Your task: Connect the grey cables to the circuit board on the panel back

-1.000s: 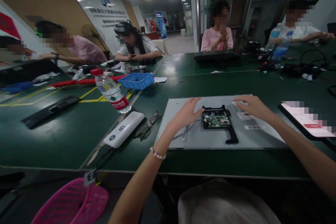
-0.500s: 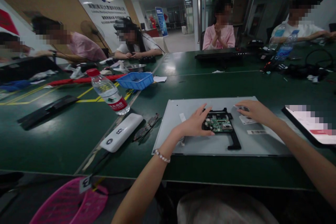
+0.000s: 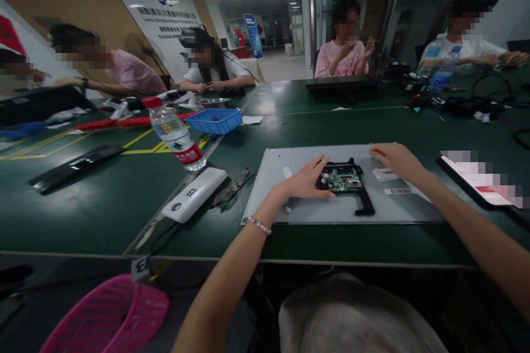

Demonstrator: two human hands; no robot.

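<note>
A green circuit board [image 3: 343, 179] sits in a black plastic frame [image 3: 365, 204] on the back of a flat grey panel [image 3: 306, 212]. My left hand [image 3: 304, 179] rests at the board's left side, thumb and fingers spread around that edge. My right hand [image 3: 399, 161] is over the panel's far right part, above a white label [image 3: 385, 174]. Its fingers are curled and pressed together, and what is in them, if anything, is hidden.
Left of the panel lie folded glasses [image 3: 232, 187], a white power bank [image 3: 194, 194] and a water bottle [image 3: 178, 138]. A blue tray [image 3: 215, 121] stands farther back. A phone [image 3: 480, 179] lies at right. A pink basket [image 3: 111, 314] is below the table edge. Several people sit around.
My right hand has shifted toward the panel's far edge, and the small grey thing at its fingertips no longer shows. My left hand stays at the board. The view has tilted slightly.
</note>
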